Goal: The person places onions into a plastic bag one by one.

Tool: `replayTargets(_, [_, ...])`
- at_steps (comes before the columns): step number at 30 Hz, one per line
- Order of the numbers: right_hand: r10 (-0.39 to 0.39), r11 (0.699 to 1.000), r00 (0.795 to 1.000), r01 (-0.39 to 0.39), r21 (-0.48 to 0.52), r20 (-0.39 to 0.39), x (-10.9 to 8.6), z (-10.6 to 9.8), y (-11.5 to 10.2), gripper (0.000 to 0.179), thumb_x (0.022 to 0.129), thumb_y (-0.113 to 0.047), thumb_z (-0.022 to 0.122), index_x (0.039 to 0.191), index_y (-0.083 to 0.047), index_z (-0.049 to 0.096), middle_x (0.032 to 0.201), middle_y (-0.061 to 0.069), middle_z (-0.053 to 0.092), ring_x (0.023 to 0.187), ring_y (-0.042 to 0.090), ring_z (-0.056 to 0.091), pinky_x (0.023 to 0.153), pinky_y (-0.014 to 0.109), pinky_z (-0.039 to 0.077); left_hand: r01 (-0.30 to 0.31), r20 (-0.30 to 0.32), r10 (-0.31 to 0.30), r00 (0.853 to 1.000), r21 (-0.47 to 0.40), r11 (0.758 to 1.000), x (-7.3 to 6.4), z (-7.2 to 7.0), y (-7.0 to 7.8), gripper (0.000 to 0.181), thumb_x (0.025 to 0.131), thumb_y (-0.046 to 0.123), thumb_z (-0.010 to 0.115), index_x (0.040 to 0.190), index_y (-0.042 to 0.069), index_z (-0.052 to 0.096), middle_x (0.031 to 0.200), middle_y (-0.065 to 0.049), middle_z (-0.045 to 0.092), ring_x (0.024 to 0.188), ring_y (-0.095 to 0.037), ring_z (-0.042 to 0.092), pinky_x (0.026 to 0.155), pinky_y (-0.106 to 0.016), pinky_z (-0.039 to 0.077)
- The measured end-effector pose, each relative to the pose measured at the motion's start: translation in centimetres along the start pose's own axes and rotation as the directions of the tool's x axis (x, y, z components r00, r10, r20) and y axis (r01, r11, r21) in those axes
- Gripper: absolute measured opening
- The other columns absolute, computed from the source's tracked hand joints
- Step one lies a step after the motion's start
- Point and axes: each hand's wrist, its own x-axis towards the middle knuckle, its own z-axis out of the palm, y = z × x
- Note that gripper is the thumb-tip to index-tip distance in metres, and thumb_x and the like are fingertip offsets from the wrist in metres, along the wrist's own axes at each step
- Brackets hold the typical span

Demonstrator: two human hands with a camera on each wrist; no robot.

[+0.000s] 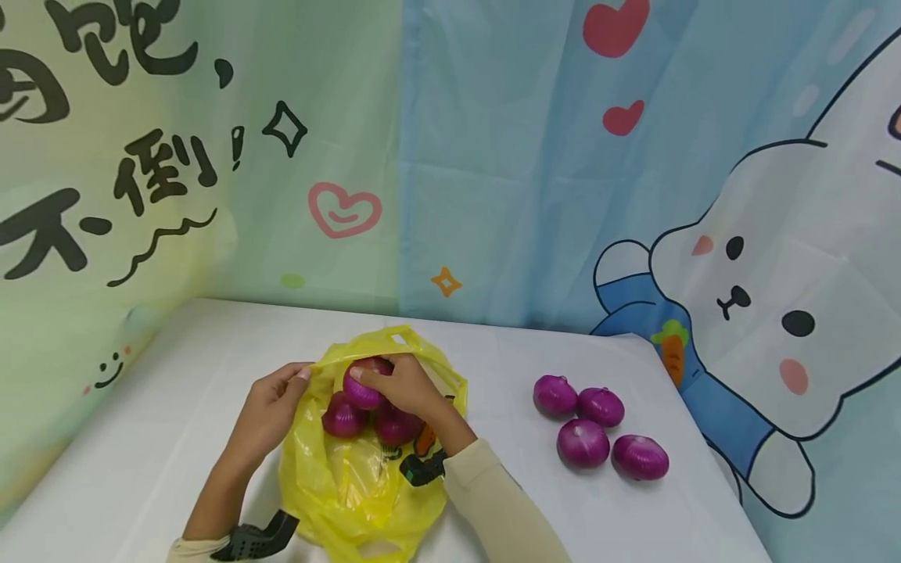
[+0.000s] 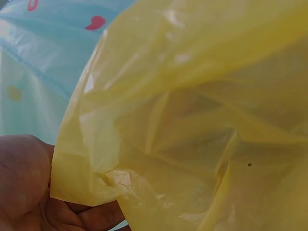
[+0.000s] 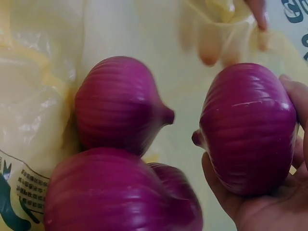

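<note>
A yellow plastic bag (image 1: pixel 310 477) lies on the white table with its mouth spread wide. My left hand (image 1: pixel 271 407) pinches the left side of its rim between thumb and fingers; the left wrist view shows the thin film (image 2: pixel 86 159) passing between them. Inside the mouth, my right hand (image 1: pixel 410 387) grips a purple-red onion (image 3: pixel 248 130), thumb on one side and fingers round the other. Several more onions rest in the bag beside it, among them one with its stem tip pointing at the held onion (image 3: pixel 115 103) and a larger-looking one (image 3: pixel 106 192) closer to the camera.
To the right of the bag, several loose purple onions (image 1: pixel 583 444) sit grouped on the white tabletop (image 1: pixel 507 500). Behind the table hangs a printed cloth backdrop (image 1: pixel 486 195) with a cartoon rabbit. Dark wrist devices (image 1: pixel 260 539) are strapped at both sleeves.
</note>
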Motion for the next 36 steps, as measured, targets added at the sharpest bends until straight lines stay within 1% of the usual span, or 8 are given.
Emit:
replayTargets(6, [0.116, 0.992, 0.993, -0.114, 0.056, -0.029, 0.8, 0.6, 0.1, 0.036, 0.087, -0.047, 0.069, 0.104, -0.015, 0.07, 0.093, -0.002, 0.066, 0.085, 0.014, 0.061, 0.078, 0.033, 0.051, 0.008, 0.005, -0.008, 1.0, -0.032, 0.999, 0.0, -0.3, -0.1, 0.047, 0.105, 0.039, 0.042, 0.128, 0.002, 0.06, 0.112, -0.016, 0.065, 0.085, -0.023, 0.064, 0.072, -0.028, 0.054])
replayTargets(9, [0.168, 0.985, 0.985, -0.167, 0.046, -0.027, 1.0, 0.8, 0.5, 0.04, 0.085, -0.051, 0.069, 0.097, -0.013, 0.069, 0.089, -0.002, 0.066, 0.082, 0.014, 0.061, 0.076, 0.033, 0.05, 0.004, -0.003, -0.004, 1.0, -0.041, 0.999, 0.0, -0.2, -0.3, 0.045, 0.105, 0.037, 0.043, 0.127, 0.002, 0.061, 0.11, -0.015, 0.065, 0.086, -0.023, 0.064, 0.073, -0.028, 0.054])
replayTargets(15, [0.224, 0.974, 0.974, -0.225, -0.002, -0.024, 0.9, 0.6, 0.8, 0.044, 0.084, -0.054, 0.069, 0.084, -0.009, 0.066, 0.079, 0.001, 0.061, 0.072, 0.016, 0.056, 0.066, 0.03, 0.046, -0.003, -0.005, 0.002, 1.0, -0.042, 0.999, 0.1, -0.3, -0.3, 0.046, 0.104, 0.038, 0.044, 0.126, 0.002, 0.061, 0.11, -0.015, 0.065, 0.086, -0.023, 0.063, 0.073, -0.028, 0.053])
replayTargets(18, [0.228, 0.973, 0.973, -0.228, -0.029, -0.026, 0.8, 0.4, 0.9, 0.046, 0.084, -0.055, 0.068, 0.087, -0.009, 0.068, 0.079, 0.003, 0.061, 0.073, 0.018, 0.057, 0.066, 0.032, 0.046, -0.001, -0.009, 0.001, 1.0, -0.04, 0.999, 0.1, -0.4, -0.4, 0.046, 0.104, 0.039, 0.043, 0.127, 0.002, 0.061, 0.11, -0.015, 0.065, 0.086, -0.022, 0.063, 0.074, -0.028, 0.053])
replayTargets(21, [0.175, 0.984, 0.984, -0.176, -0.031, -0.019, 0.8, 0.2, 1.0, 0.052, 0.086, -0.053, 0.068, 0.11, -0.007, 0.069, 0.104, 0.005, 0.066, 0.095, 0.021, 0.062, 0.082, 0.036, 0.05, 0.002, -0.009, -0.003, 1.0, -0.045, 0.999, 0.2, -0.6, -0.4, 0.045, 0.104, 0.038, 0.043, 0.126, 0.003, 0.061, 0.108, -0.014, 0.066, 0.086, -0.023, 0.063, 0.074, -0.029, 0.053])
replayTargets(25, [0.102, 0.995, 0.995, -0.102, -0.005, -0.013, 0.5, 0.0, 1.2, 0.067, 0.088, -0.045, 0.069, 0.136, -0.002, 0.053, 0.136, 0.011, 0.054, 0.123, 0.026, 0.053, 0.1, 0.041, 0.043, -0.006, -0.002, 0.006, 1.0, -0.051, 0.999, 0.2, -0.6, -0.5, 0.045, 0.104, 0.039, 0.043, 0.126, 0.004, 0.062, 0.108, -0.014, 0.066, 0.087, -0.024, 0.063, 0.074, -0.03, 0.053])
replayTargets(31, [0.038, 0.999, 0.999, -0.038, -0.024, 0.007, -0.6, -0.7, 1.1, 0.062, 0.089, -0.04, 0.07, 0.135, 0.0, 0.054, 0.131, 0.012, 0.058, 0.123, 0.025, 0.053, 0.101, 0.04, 0.042, 0.0, -0.006, -0.001, 1.0, -0.036, 0.999, 0.1, -0.6, -0.5, 0.046, 0.104, 0.04, 0.043, 0.126, 0.004, 0.061, 0.111, -0.014, 0.066, 0.089, -0.022, 0.063, 0.075, -0.029, 0.052])
replayTargets(36, [-0.07, 0.996, 0.996, 0.066, 0.066, 0.063, -1.4, -1.7, 1.1, 0.044, 0.094, -0.023, 0.068, 0.131, -0.002, 0.058, 0.128, 0.013, 0.06, 0.123, 0.026, 0.054, 0.101, 0.041, 0.041, -0.001, -0.003, 0.001, 1.0, -0.041, 0.999, 0.1, -0.6, -0.6, 0.046, 0.104, 0.039, 0.043, 0.126, 0.003, 0.062, 0.111, -0.014, 0.066, 0.089, -0.023, 0.063, 0.075, -0.029, 0.053])
